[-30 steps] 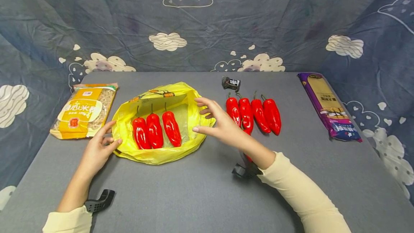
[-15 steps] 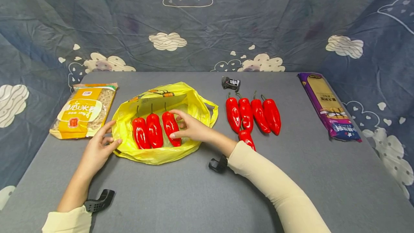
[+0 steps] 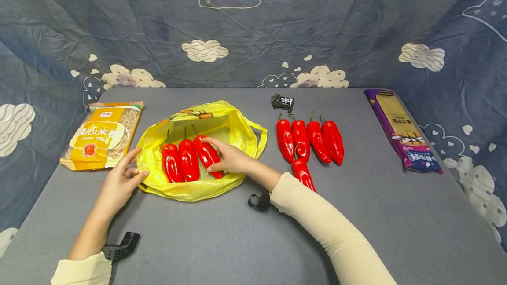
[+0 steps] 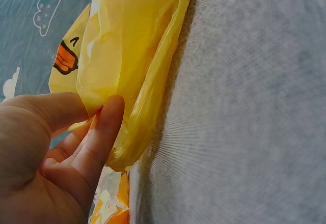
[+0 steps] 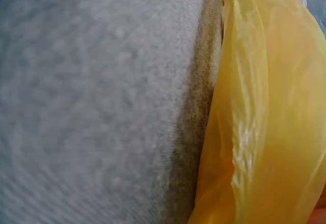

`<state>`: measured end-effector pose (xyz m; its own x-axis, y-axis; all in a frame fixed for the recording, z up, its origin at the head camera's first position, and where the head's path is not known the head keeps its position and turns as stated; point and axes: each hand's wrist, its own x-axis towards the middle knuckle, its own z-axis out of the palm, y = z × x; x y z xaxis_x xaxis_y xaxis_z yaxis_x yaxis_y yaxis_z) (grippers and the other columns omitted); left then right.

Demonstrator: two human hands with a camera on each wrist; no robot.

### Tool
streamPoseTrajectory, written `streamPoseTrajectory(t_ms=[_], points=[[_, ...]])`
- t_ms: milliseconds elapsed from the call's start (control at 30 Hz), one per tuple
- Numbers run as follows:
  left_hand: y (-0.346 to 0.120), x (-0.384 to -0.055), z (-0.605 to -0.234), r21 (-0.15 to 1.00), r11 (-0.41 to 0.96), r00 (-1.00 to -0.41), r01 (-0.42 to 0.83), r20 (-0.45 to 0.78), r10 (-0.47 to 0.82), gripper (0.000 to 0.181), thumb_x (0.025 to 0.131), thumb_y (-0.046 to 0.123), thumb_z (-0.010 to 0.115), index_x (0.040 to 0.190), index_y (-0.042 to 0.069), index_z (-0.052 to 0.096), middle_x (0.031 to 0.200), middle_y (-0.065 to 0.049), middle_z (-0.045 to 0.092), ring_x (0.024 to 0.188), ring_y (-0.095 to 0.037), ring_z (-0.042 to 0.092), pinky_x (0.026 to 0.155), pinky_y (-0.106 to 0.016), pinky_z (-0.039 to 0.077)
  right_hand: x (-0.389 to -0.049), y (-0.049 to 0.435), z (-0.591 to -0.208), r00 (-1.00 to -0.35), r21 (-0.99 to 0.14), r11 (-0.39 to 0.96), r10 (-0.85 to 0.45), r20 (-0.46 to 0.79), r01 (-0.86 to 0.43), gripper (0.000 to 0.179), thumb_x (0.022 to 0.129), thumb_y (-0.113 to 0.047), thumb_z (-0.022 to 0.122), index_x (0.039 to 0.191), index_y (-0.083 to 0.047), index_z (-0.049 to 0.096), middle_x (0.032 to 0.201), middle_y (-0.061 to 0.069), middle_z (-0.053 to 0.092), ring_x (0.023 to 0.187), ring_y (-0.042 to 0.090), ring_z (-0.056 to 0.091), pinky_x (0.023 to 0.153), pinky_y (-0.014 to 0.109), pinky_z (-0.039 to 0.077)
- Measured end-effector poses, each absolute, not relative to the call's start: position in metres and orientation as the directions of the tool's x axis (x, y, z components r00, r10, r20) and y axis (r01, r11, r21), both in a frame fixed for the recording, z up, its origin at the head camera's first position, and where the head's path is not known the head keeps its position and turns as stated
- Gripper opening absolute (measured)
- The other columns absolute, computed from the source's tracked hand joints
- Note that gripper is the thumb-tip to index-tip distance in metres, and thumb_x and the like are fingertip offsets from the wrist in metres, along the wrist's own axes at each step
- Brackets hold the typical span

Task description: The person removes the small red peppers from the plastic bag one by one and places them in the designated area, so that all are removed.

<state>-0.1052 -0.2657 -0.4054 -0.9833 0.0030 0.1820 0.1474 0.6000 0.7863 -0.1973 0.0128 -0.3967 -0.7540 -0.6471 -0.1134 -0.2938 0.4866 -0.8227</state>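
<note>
- Nearest me, two cream sleeves reach out over the grey table (image 3: 253, 241), each wrist carrying a small black camera mount.
- The left hand (image 3: 119, 184) pinches the near-left rim of the yellow plastic bag (image 3: 186, 190) between thumb and fingers; the left wrist view shows the film caught in that pinch.
- The right hand (image 3: 229, 158) is inside the bag's open mouth, fingers curled round the rightmost red pepper (image 3: 207, 155), which lies tilted against the two others (image 3: 180, 162) resting side by side in the bag.
- Just right of the bag, five more red peppers (image 3: 309, 142) lie on the table, four in a row and one nearer.
- A yellow noodle packet (image 3: 101, 137) sits left of the bag.
- A purple packet (image 3: 402, 131) lies well off to the right.
- A small black wrapper (image 3: 282, 101) lies beyond the peppers, before the cloud-printed blue cloth (image 3: 253, 30).
</note>
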Motion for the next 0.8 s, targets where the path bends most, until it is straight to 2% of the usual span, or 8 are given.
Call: streamPoseTrajectory(t_ms=[133, 300, 433, 500, 667, 800], points=[[-0.265, -0.105, -0.405, 0.785, 0.601, -0.983, 0.149, 0.184, 0.003, 0.059, 0.083, 0.001, 0.062, 0.135, 0.002, 0.034, 0.115, -0.026, 0.041, 0.074, 0.006, 0.046, 0.053, -0.014, 0.040, -0.197, 0.013, -0.397, -0.758, -0.813, 0.506, -0.640, -0.129, -0.289, 0.077, 0.076, -0.012, 0.073, 0.140, -0.024, 0.032, 0.121, 0.004, 0.050, 0.081, 0.012, 0.052, 0.069, 0.022, 0.043], [-0.265, -0.105, -0.406, 0.784, 0.601, -0.982, 0.158, 0.190, 0.010, 0.059, 0.083, 0.001, 0.062, 0.135, 0.001, 0.034, 0.115, -0.026, 0.041, 0.074, 0.006, 0.046, 0.053, -0.014, 0.040, -0.196, 0.015, -0.394, -0.763, -0.840, 0.478, -0.634, -0.128, -0.256, 0.076, 0.077, -0.011, 0.071, 0.140, -0.024, 0.031, 0.120, 0.005, 0.050, 0.074, 0.011, 0.051, 0.066, 0.022, 0.043], [-0.265, -0.105, -0.406, 0.786, 0.597, -0.981, 0.160, 0.193, 0.009, 0.059, 0.083, 0.001, 0.062, 0.135, 0.002, 0.034, 0.114, -0.024, 0.040, 0.073, 0.006, 0.046, 0.052, -0.015, 0.040, -0.194, 0.018, -0.385, -0.760, -0.891, 0.414, -0.635, -0.138, -0.184, 0.075, 0.078, -0.007, 0.069, 0.140, -0.025, 0.030, 0.120, 0.007, 0.049, 0.073, 0.012, 0.057, 0.065, 0.025, 0.046], [-0.265, -0.105, -0.407, 0.788, 0.594, -0.981, 0.160, 0.193, 0.007, 0.059, 0.083, 0.000, 0.062, 0.135, 0.002, 0.035, 0.114, -0.024, 0.041, 0.073, 0.005, 0.047, 0.052, -0.015, 0.040, -0.193, 0.021, -0.379, -0.754, -0.906, 0.391, -0.641, -0.144, -0.159, 0.075, 0.079, -0.006, 0.069, 0.140, -0.025, 0.030, 0.118, 0.009, 0.049, 0.065, 0.016, 0.057, 0.060, 0.026, 0.047], [-0.265, -0.105, -0.406, 0.790, 0.591, -0.981, 0.161, 0.194, 0.008, 0.059, 0.083, 0.000, 0.062, 0.135, 0.002, 0.035, 0.114, -0.024, 0.040, 0.073, 0.006, 0.046, 0.053, -0.014, 0.040, -0.186, 0.034, -0.366, -0.731, -0.902, 0.377, -0.673, -0.111, -0.210, 0.075, 0.079, -0.005, 0.068, 0.141, -0.022, 0.029, 0.117, 0.010, 0.048, 0.052, 0.019, 0.052, 0.054, 0.028, 0.046], [-0.265, -0.106, -0.405, 0.785, 0.598, -0.980, 0.163, 0.196, 0.009, 0.059, 0.083, -0.001, 0.062, 0.135, 0.001, 0.035, 0.113, -0.024, 0.041, 0.073, 0.006, 0.046, 0.053, -0.014, 0.040, -0.175, 0.052, -0.353, -0.707, -0.898, 0.363, -0.702, -0.087, -0.250, 0.074, 0.079, -0.004, 0.068, 0.141, -0.021, 0.029, 0.120, 0.010, 0.046, 0.054, 0.020, 0.055, 0.058, 0.032, 0.049]])
